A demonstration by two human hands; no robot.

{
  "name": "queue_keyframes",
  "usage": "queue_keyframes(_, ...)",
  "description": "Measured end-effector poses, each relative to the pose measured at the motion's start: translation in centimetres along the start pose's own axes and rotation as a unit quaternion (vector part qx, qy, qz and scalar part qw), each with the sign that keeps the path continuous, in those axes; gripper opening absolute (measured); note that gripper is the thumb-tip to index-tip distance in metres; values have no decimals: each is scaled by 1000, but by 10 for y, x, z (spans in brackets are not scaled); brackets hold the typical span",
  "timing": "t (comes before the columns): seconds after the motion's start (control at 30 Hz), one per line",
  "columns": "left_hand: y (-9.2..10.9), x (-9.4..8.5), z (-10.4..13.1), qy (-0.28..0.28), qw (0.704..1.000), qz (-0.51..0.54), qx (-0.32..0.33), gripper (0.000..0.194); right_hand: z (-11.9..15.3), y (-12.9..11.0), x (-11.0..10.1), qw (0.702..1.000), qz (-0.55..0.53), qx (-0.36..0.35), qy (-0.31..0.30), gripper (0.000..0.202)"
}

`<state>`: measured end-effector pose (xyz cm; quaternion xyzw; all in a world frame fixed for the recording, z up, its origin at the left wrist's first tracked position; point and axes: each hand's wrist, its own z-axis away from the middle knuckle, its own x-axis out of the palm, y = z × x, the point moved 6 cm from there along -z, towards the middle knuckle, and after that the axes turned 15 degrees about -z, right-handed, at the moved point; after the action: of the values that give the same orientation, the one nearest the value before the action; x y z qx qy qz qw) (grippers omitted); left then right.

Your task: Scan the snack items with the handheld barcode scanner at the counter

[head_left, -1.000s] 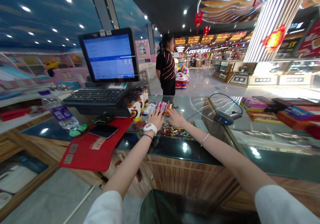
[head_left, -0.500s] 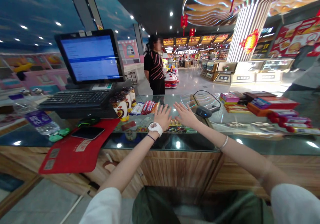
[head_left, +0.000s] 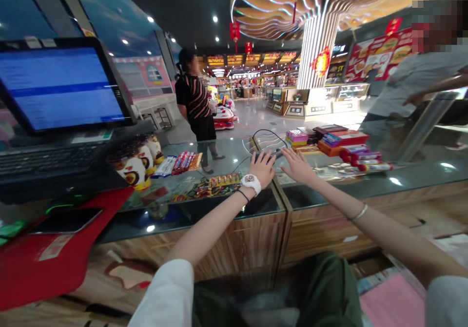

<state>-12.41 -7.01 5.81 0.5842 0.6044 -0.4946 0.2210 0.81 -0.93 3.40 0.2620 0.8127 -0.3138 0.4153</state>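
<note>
My left hand (head_left: 261, 170), with a white watch on its wrist, is over the glass counter (head_left: 234, 157), fingers spread and holding nothing. My right hand (head_left: 298, 167) is just to its right, fingers also apart and nothing in them; whether either palm touches the glass I cannot tell. A barcode scanner (head_left: 275, 152) with a looped black cable lies just beyond both hands, largely hidden by them. Snack bars in bright wrappers (head_left: 185, 162) lie to the left of my left hand. Stacked candy boxes (head_left: 341, 139) and purple and red rolls (head_left: 365, 157) sit past my right hand.
At the left stand a monitor (head_left: 62, 83), a keyboard (head_left: 44, 157) and printed cups (head_left: 133, 168). A phone (head_left: 68, 220) lies on a red mat (head_left: 32, 273). One person (head_left: 197, 103) stands beyond the counter, another person (head_left: 405, 86) at the right. An open drawer (head_left: 369, 266) is below right.
My view has turned right, and both hands have shifted right along the counter toward the scanner, which they now partly cover. The person at the right has come more into view.
</note>
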Motion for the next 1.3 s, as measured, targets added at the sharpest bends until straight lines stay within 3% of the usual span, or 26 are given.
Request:
queue_keyframes(0.27,62,18,-56,-4,997,16,78,53,20,76,-13,998,36,61,1,68)
queue_keyframes(0.47,86,41,-92,-12,997,25,77,52,20,126,-14,991,49,127,4,64)
queue_keyframes(0.6,96,58,-115,-17,997,40,69,51,13,148,-18,986,44,159,13,63)
queue_keyframes(0.83,103,77,-148,-24,997,66,44,53,6,166,-14,977,8,212,16,63)
queue_keyframes(1.07,103,89,-155,-56,994,85,44,57,7,169,-10,974,-12,226,-5,63)
queue_keyframes(1.3,102,78,-153,-21,995,92,43,50,8,160,-21,980,-5,198,16,59)
